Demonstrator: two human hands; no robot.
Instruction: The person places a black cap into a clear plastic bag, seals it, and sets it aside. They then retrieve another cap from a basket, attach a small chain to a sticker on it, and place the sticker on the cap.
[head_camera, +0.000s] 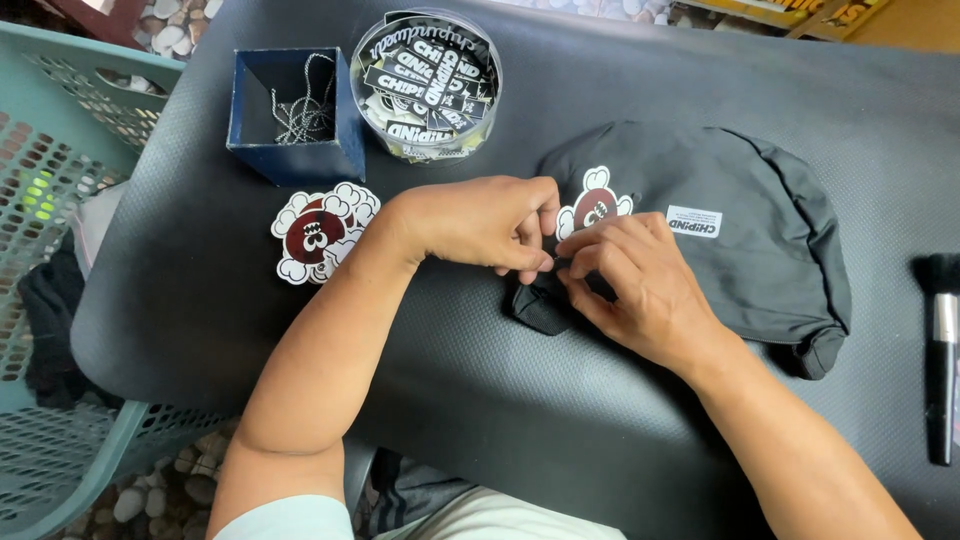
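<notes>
From the head camera I see both of my hands meeting at the near-left corner of a black fabric pouch that lies on the dark bench; my left hand comes in from the left with its fingertips pinched together at the pouch's corner, and my right hand comes in from the right with its fingers curled and pinched against the same spot, so the two hands touch each other there; something small sits between the fingertips, but it is too small for me to tell what it is; a cloud-edged tag with a dark red round figure rests on the pouch just above my fingers, partly hidden by them; a small white label is sewn on the pouch just to the right of that tag; a stack of the same cloud-edged tags lies on the bench to the left of my left wrist, apart from the pouch; behind it stands a dark blue open box with a tangle of thin ball chains inside; just beside the box on its right is a clear round tub filled with black and white labels; a black brush with a silver ferrule lies at the bench's right edge, well apart from the pouch; a teal perforated plastic basket stands off the bench's left side.
</notes>
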